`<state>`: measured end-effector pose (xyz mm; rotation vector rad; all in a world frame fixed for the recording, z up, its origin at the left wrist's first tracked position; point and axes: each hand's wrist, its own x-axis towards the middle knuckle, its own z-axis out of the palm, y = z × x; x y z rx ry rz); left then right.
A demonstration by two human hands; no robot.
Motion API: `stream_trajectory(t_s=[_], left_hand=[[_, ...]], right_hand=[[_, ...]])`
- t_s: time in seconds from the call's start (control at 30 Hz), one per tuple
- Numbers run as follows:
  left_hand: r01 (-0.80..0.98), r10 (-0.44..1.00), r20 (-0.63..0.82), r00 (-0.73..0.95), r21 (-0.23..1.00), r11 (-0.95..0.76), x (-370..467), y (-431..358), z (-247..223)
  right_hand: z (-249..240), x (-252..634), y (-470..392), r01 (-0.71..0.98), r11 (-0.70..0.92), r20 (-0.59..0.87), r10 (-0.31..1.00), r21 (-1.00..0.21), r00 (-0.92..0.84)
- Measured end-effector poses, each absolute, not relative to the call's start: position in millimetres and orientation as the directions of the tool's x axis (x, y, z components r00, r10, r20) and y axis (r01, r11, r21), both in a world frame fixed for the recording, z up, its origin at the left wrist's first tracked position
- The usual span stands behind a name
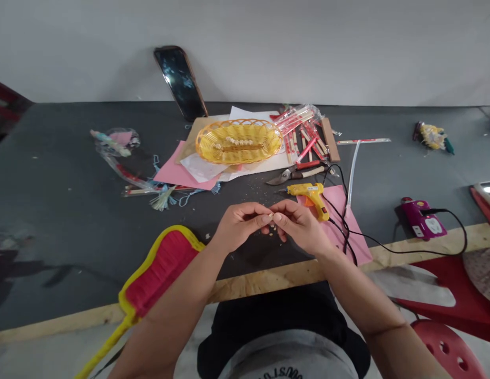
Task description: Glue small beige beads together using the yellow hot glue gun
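Observation:
Close to the table's front edge, my left hand and my right hand meet fingertip to fingertip. Between them they pinch a small pale piece, too tiny for me to tell its kind. A few similar pale bits lie on the dark table just under my fingers. Right of my right hand rests a yellow hot glue gun, its nozzle pointing left. Behind it are pruning shears with red and pale handles. A yellow woven basket farther back holds several small pale pieces.
A phone leans against the wall. Wrapped chopsticks pile up behind the shears. Pink paper and blue tassels lie left. A red fan shape with yellow edging sits by my left forearm. Cables run to a purple device.

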<state>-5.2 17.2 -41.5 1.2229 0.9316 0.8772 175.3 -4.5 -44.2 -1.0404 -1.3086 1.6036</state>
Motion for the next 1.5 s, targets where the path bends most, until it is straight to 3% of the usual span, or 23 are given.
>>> stream_trajectory(t_s=[0.47,0.53,0.6,0.7,0.77,1.0,1.33,1.5], left_hand=[[-0.071,0.912,-0.128,0.388,0.983,0.169,-6.0,17.8,-50.2],[-0.126,0.918,-0.137,0.371,0.972,0.196,-4.7,18.5,-53.1],[-0.197,0.928,-0.144,0.345,0.955,0.221,-3.6,19.2,-56.0],[-0.24,0.93,-0.159,0.332,0.939,0.246,-3.4,19.6,-58.0],[-0.236,0.922,-0.18,0.342,0.934,0.27,-3.7,19.4,-57.2],[-0.222,0.901,-0.231,0.368,0.919,0.326,-3.2,19.0,-51.7],[-0.089,0.908,-0.179,0.378,0.969,0.228,-6.9,17.5,-49.5],[-0.169,0.919,-0.192,0.344,0.95,0.262,-4.0,17.9,-48.8]], right_hand=[[-56.7,172.2,-4.6,-0.185,-0.088,-0.018,0.936,-0.979,-0.351],[-58.5,172.8,-4.0,-0.15,-0.01,0.036,0.954,-0.989,-0.298],[-58.8,172.7,-3.9,-0.058,0.166,0.175,0.961,-0.984,-0.214],[-56.7,172.1,-4.2,0.148,0.453,0.434,0.889,-0.879,-0.142],[-55.0,172.3,-4.1,0.224,0.529,0.51,0.849,-0.819,-0.138],[-55.6,176.8,-4.3,0.29,0.533,0.514,0.846,-0.795,-0.143],[-62.0,173.3,-8.6,0.239,0.527,0.514,0.849,-0.815,-0.12],[-60.9,174.3,-10.1,0.239,0.468,0.452,0.884,-0.851,-0.123]])
